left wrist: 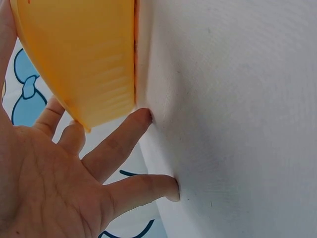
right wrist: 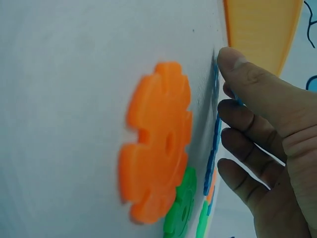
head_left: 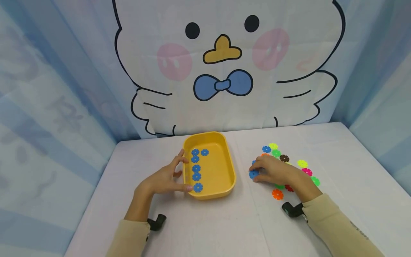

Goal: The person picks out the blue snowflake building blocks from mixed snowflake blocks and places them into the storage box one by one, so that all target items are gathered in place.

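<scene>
The left hand (head_left: 164, 178) spans the left side of a yellow plastic tray (head_left: 231, 167), its thumb at the near-left rim and its fingertips along the wall. In the left wrist view, two of its fingertips touch the white tablecloth (left wrist: 237, 99). Several blue flower-shaped discs (head_left: 196, 167) lie in the tray, mostly in a column along its left side. To the right of the tray, the right hand (head_left: 273, 169) pinches a blue flower-shaped disc (head_left: 253, 174) at the table surface between thumb and fingertips. Another blue disc (right wrist: 213, 158) stands edge-on below its fingers.
Loose discs spread around and under the right hand: an orange disc (head_left: 277, 194) nearest, a brown disc (head_left: 284, 158), a pink disc (head_left: 307, 171), a yellow disc (head_left: 302, 163) and a green disc (head_left: 315, 181). A printed cloth backdrop (head_left: 221, 110) stands behind the table.
</scene>
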